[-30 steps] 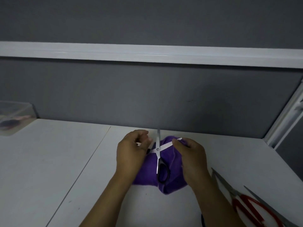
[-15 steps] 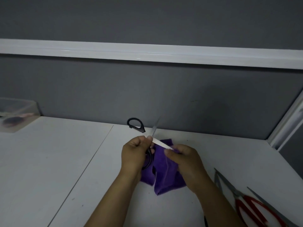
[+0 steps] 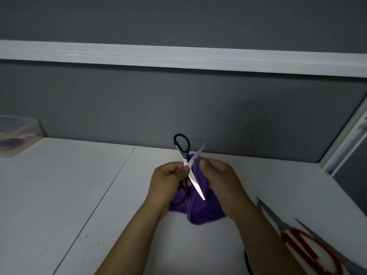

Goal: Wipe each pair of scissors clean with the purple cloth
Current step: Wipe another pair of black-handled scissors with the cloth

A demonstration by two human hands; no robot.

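Observation:
Black-handled scissors [image 3: 182, 144] are spread wide open above the white table. One handle loop points up and away, and one blade [image 3: 195, 185] slants down toward me. My left hand [image 3: 168, 181] grips them at the pivot, with the other loop below my fingers. My right hand [image 3: 220, 177] holds the purple cloth [image 3: 200, 211] bunched around the other blade, whose tip [image 3: 201, 147] sticks out above my thumb. Red-handled scissors [image 3: 305, 249] lie open on the table at the lower right.
A clear plastic box [image 3: 17, 133] stands at the far left against the grey partition wall [image 3: 178, 108]. A seam [image 3: 111, 185] runs across the white table on the left. A dark curved object [image 3: 247, 262] shows beside my right forearm.
The scissors were turned over: the black handle loop swung from near me up to the far side. One blade now points down toward me, and my right hand shifted the cloth along the other blade.

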